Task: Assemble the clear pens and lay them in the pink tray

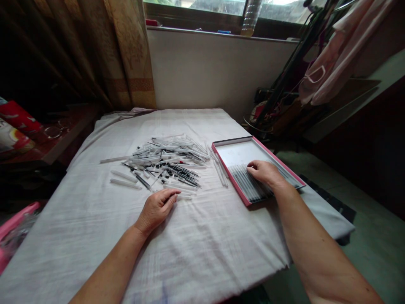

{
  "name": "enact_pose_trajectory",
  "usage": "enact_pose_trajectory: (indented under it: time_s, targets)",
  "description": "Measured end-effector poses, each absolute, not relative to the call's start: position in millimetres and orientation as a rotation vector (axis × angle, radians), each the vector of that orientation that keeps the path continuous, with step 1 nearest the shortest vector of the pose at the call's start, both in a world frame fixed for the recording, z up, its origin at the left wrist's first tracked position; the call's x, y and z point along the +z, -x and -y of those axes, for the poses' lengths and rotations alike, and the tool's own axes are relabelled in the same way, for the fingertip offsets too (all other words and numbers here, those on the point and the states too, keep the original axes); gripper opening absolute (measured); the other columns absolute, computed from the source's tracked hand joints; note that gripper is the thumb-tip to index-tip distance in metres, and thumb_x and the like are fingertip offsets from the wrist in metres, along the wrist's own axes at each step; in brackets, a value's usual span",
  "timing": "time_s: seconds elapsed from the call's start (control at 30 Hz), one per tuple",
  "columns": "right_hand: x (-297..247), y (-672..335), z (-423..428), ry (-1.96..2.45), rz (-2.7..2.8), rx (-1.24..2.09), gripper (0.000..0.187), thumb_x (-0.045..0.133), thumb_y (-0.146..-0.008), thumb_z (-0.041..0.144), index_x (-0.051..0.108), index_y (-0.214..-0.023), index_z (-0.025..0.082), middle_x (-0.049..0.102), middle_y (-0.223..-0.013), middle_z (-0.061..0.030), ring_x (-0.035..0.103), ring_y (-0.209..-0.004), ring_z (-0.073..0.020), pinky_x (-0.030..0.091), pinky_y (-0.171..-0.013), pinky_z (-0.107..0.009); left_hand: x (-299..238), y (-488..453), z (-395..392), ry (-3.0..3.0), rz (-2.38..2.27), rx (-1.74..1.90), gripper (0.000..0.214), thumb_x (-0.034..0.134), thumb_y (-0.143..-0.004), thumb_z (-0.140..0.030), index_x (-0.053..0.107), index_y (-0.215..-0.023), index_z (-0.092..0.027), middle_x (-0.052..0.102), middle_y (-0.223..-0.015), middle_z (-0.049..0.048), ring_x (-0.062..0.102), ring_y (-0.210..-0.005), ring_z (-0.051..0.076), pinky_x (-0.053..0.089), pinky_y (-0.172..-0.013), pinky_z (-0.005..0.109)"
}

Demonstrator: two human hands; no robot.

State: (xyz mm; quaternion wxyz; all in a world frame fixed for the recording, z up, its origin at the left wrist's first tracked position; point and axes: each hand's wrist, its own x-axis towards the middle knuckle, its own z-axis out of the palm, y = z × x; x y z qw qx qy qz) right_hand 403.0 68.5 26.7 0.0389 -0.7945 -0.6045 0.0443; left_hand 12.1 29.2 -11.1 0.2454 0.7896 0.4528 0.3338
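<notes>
My left hand point(160, 207) rests on the cloth with its thumb and forefinger pinched together. A clear plastic pen barrel point(185, 196) sticks out from those fingertips. In front of it spreads a loose heap of pen parts point(167, 154): translucent barrels, thin dark refills and small black pieces. My right hand point(264, 172) reaches into a shallow box point(232, 185) with pink sides, its fingers closed at the top of a row of pens point(245, 185). These pens lie side by side, dark ends toward me; the fingers hide part of the one they grip.
A pale cloth point(190, 253) covers the table. A few barrels point(220, 173) lie between heap and box. Behind stand a wall point(202, 67) and window; a curtain point(126, 55) hangs left. Pink cloth point(344, 55) hangs right. Glasses point(53, 131) rest on a side table.
</notes>
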Motion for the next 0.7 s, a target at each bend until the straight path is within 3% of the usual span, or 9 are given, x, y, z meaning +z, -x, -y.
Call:
enact_pose_trajectory:
  time_s: [0.37, 0.57, 0.7]
  targets:
    - [43.4, -386.1, -62.3, 2.517, 1.811, 0.012, 0.033, 0.051, -0.085, 0.037, 0.073, -0.104, 0.022, 0.075, -0.097, -0.0106, 0.067, -0.089, -0.0260, 0.044, -0.067, -0.031, -10.5, -13.1, -28.4, -2.086, -1.219, 0.964, 0.024, 0.052, -0.088, -0.030, 0.073, -0.096, -0.020, 0.075, -0.091, 0.0057, 0.069, -0.081, 0.017, 0.055, -0.078, 0.027]
    - [63.7, -329.1, -66.7, 2.223, 1.917, 0.035, 0.029, 0.049, -0.088, 0.036, 0.073, -0.100, 0.025, 0.075, -0.096, -0.0062, 0.067, -0.085, -0.0219, 0.043, -0.069, -0.028, -8.3, -13.8, -28.2, -1.779, -1.264, 1.018, 0.029, 0.052, -0.088, -0.039, 0.070, -0.092, -0.016, 0.061, -0.062, -0.0007, 0.054, -0.047, 0.010, 0.044, -0.047, 0.019]
    - [54.5, -281.2, -72.3, 2.003, 2.095, 0.151, 0.027, 0.049, -0.089, 0.034, 0.073, -0.099, 0.027, 0.075, -0.099, -0.0039, 0.066, -0.087, -0.0202, 0.043, -0.071, -0.027, -6.6, -12.2, -28.9, -1.667, -1.293, 1.098, 0.039, 0.052, -0.087, -0.052, 0.065, -0.077, -0.017, 0.046, -0.049, -0.0054, 0.044, -0.041, 0.008, 0.036, -0.042, 0.018]
